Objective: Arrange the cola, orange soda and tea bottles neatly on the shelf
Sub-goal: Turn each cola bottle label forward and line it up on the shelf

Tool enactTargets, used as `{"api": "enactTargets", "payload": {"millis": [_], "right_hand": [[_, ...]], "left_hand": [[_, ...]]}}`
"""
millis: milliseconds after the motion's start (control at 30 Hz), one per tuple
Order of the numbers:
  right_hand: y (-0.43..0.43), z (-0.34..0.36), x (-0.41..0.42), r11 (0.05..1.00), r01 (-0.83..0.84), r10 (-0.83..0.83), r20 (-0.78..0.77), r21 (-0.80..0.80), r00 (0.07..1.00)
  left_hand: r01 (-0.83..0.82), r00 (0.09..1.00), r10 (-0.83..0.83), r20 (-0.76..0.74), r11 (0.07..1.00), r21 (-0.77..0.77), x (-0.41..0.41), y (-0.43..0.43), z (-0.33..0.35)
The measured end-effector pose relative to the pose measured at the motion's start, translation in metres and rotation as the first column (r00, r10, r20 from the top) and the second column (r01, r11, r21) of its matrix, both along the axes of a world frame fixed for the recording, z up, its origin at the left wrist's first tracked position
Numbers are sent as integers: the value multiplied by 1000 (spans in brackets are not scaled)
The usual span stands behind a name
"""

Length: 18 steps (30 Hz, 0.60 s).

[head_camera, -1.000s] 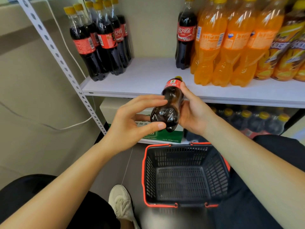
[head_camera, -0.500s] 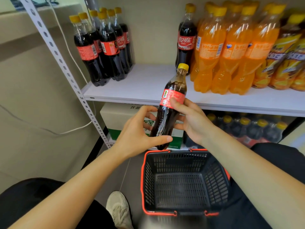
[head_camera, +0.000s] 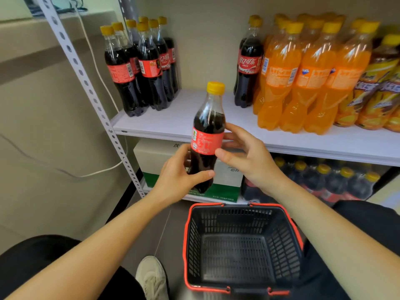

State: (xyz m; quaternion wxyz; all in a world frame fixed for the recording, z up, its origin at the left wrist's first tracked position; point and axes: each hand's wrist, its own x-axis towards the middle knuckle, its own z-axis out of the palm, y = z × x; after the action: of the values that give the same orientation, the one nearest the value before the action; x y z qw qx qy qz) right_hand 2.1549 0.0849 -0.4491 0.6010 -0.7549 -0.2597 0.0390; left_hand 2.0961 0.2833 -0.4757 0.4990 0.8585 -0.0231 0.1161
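I hold a cola bottle (head_camera: 207,135) with a yellow cap upright in front of the white shelf (head_camera: 184,120). My left hand (head_camera: 177,180) grips its lower body. My right hand (head_camera: 246,156) touches its red label from the right, thumb and fingers around it. On the shelf a group of several cola bottles (head_camera: 140,68) stands at the left, one cola bottle (head_camera: 249,63) beside several orange soda bottles (head_camera: 303,79), and tea bottles (head_camera: 381,94) at the far right.
A black basket with red rim (head_camera: 242,245) sits on the floor below my hands, nothing in it. A white and green carton (head_camera: 155,161) and packed cola bottles (head_camera: 324,180) fill the lower shelf. A perforated metal upright (head_camera: 91,92) and a white cable run at the left.
The bottle went from tipped, cap away from me, to upright and rose toward the shelf edge. Both hands stayed on it, the left sliding to its base.
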Motion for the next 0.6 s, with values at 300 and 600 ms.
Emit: {"api": "enactTargets", "payload": {"millis": [300, 600], "right_hand": [[17, 3, 91, 908, 321, -295, 132, -271, 946], [57, 0, 198, 788, 592, -598, 21, -168, 801]], "left_hand": [[-317, 918, 339, 205, 939, -135, 65, 65, 48], [-485, 841, 492, 224, 870, -89, 126, 117, 42]]}}
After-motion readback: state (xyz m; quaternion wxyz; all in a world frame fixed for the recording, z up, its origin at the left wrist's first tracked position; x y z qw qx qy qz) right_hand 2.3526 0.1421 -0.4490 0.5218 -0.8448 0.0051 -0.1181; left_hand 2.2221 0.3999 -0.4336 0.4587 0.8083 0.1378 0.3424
